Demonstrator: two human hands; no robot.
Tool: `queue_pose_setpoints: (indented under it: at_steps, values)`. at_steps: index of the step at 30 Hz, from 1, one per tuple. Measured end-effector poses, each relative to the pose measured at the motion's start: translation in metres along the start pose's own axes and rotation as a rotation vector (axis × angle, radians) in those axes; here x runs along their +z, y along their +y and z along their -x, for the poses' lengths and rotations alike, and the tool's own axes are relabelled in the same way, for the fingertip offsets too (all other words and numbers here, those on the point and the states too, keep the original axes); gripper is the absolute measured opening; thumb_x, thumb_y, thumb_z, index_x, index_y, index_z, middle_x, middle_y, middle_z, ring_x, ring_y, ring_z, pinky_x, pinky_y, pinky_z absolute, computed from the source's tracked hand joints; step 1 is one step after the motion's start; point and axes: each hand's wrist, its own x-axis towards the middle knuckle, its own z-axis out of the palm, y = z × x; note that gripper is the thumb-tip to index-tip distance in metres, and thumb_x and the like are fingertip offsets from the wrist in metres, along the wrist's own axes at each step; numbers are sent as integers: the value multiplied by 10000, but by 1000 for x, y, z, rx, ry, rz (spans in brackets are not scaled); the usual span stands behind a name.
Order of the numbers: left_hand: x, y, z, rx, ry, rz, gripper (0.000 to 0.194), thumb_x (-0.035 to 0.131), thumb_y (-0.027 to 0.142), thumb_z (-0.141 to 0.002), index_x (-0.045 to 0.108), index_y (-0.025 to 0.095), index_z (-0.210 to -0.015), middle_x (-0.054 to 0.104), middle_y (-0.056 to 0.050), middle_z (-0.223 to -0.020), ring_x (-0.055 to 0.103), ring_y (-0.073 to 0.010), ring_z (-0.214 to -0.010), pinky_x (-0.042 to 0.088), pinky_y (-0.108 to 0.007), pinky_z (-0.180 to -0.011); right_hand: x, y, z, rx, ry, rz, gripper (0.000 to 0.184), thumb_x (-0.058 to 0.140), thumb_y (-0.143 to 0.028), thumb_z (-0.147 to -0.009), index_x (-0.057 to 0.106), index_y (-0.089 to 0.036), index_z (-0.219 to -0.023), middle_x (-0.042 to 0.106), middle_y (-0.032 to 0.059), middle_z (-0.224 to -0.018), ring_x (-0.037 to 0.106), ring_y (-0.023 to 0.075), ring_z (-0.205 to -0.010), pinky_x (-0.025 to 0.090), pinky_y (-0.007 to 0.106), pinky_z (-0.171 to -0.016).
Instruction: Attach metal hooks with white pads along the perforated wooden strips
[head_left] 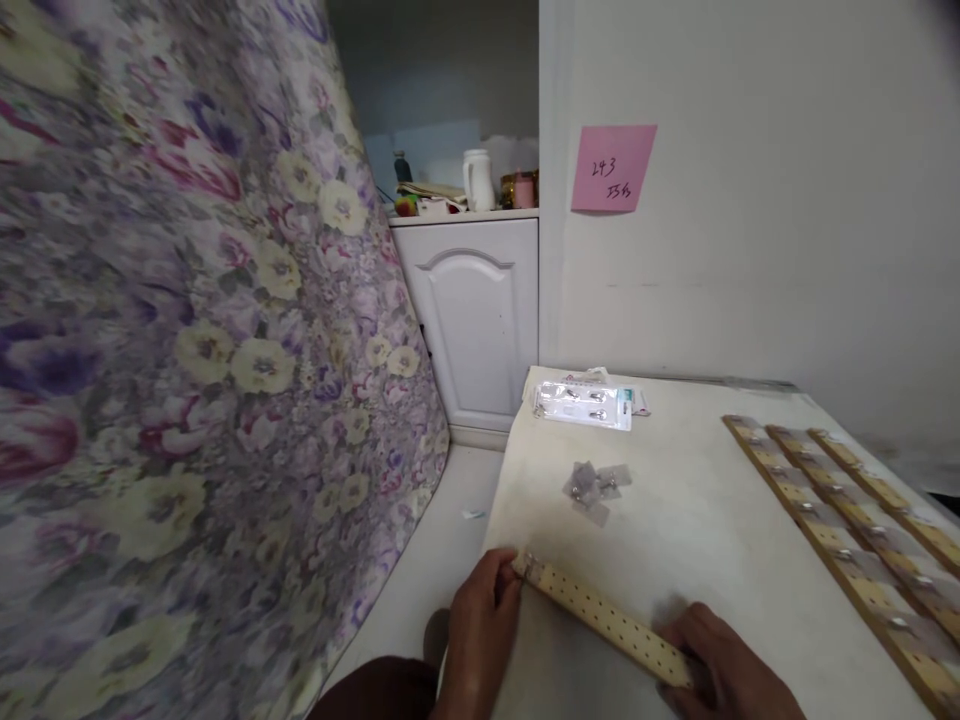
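Holds perf. wooden strip (607, 618) at near side of table (675, 450), w/ L hand (486, 620) pinched shut on tabbed end, R hand (724, 665) closed round other, most holes bare, loose clear tabs (592, 490) beyond, 3 tabbed strips (829, 540) at R.

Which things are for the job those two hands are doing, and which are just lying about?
Seem part of the job:
- pale wooden strip with small holes, in both hands
- little pile of clear squares with shiny metal bits
- three wooden strips with clear squares
- flat clear-and-white plastic packet, probably

Just about:
- white jug
- pink paper note
- flowery curtain
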Motion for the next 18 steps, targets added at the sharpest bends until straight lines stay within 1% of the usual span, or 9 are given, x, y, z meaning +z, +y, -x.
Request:
queue_pose_setpoints:
  at_steps: [3,5,8,11,13,16,18]
  values:
    - [1,5,-3,-15,44,14,288,457,257,-814,588,203,-1065,634,-5,-811,600,-164,-711,444,-247,-683,3,-5,-4,37,59,4,112,587,-298,-681,599,-258,-785,609,48,-914,598,222,-876,499,313,-775]
    - [2,9,-5,-35,72,18,327,456,254,-810,563,192,-1112,636,-18,-842,604,-165,-716,453,-252,-693,7,-9,-6,54,109,9,119,590,-301,-676,593,-259,-787,611,49,-914,596,229,-878,492,320,-770]
    - [3,13,-6,-56,85,11,347,452,252,-802,555,185,-1125,641,-23,-854,607,-164,-716,455,-251,-689,10,-14,-8,74,154,1,148,589,-295,-676,601,-261,-819,622,48,-933,594,231,-893,482,317,-769]
    - [5,12,-7,-75,80,-4,351,431,265,-818,550,188,-1139,641,-18,-855,596,-157,-678,449,-253,-664,10,-18,-7,94,142,-33,162,612,-309,-672,605,-260,-826,633,33,-922,600,220,-861,474,300,-736]
    - [5,9,-7,-72,52,1,353,427,276,-826,548,193,-1147,643,-15,-855,597,-156,-677,446,-256,-663,7,-19,-9,89,127,-92,205,618,-356,-698,600,-261,-878,637,17,-884,604,203,-813,469,286,-712]
    - [3,7,-8,-57,22,10,326,429,299,-835,567,215,-1119,647,-3,-843,613,-162,-712,442,-256,-676,0,-20,-24,28,199,-161,238,535,-398,-795,575,-250,-977,629,5,-824,597,180,-739,456,276,-683]
    - [1,9,-8,-67,7,9,312,430,309,-838,576,220,-1099,648,2,-824,618,-167,-714,441,-256,-669,-4,-23,-44,-12,255,-155,196,490,-355,-825,580,-236,-951,630,7,-796,593,178,-712,441,278,-670]
